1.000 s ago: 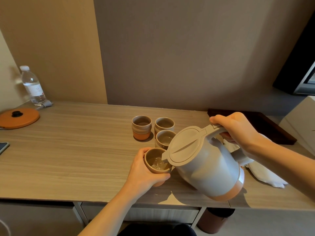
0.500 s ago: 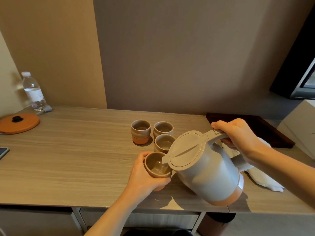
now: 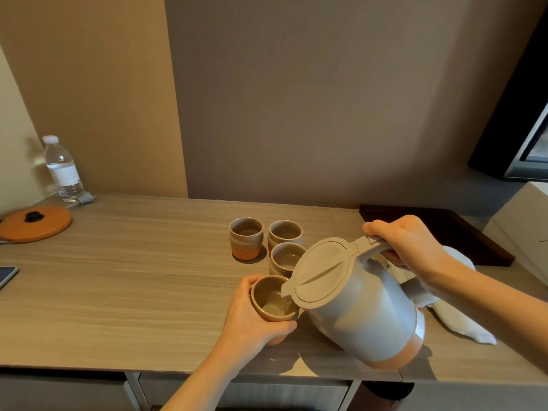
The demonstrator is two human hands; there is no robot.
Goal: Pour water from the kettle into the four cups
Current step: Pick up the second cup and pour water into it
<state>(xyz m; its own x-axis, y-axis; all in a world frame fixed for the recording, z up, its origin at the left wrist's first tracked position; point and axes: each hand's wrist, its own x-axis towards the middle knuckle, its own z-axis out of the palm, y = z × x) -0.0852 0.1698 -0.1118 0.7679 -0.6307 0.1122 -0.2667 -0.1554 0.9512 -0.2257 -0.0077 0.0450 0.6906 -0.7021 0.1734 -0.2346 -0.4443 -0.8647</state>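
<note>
A grey kettle [image 3: 360, 312] with an orange base and a beige lid hangs tilted to the left above the wooden table [image 3: 133, 292]. My right hand [image 3: 409, 244] grips its handle. The spout sits over the rim of a beige cup [image 3: 271, 299] that has water in it, and my left hand [image 3: 255, 318] is wrapped around this cup. Behind it stand three more cups: one close behind [image 3: 284, 258], one at the back right [image 3: 285, 232], one at the back left [image 3: 246, 235] with an orange foot.
A water bottle [image 3: 63, 170] stands at the far left by the wall. An orange round lid [image 3: 35, 222] and a phone edge [image 3: 7, 275] lie at the left. A white cloth [image 3: 462, 318] and a dark tray [image 3: 439, 229] lie at the right.
The kettle stays tilted over the held cup, and water again shows in that cup. Both hands keep their grip. The camera has tipped upward a little.
</note>
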